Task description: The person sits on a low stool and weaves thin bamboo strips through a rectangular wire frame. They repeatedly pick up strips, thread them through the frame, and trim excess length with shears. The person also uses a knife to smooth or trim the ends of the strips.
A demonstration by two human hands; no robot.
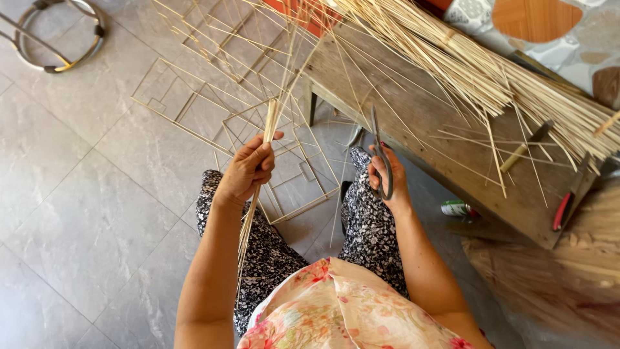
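My left hand (248,169) grips a thin bundle of pale bamboo sticks (268,123) that runs upright from my lap up past my fingers. My right hand (389,179) holds a pair of dark metal scissors (381,158), blades pointing up and closed, about a hand's width to the right of the bundle. Both hands are over my knees, which are covered in dark patterned trousers. The lower ends of the sticks trail down beside my left forearm.
A low wooden bench (445,136) on the right carries a big heap of bamboo sticks (491,77), a small tool and a red-handled tool (563,208). Square stick frames (213,110) lie on the grey tiled floor. A metal ring stand (58,39) sits far left.
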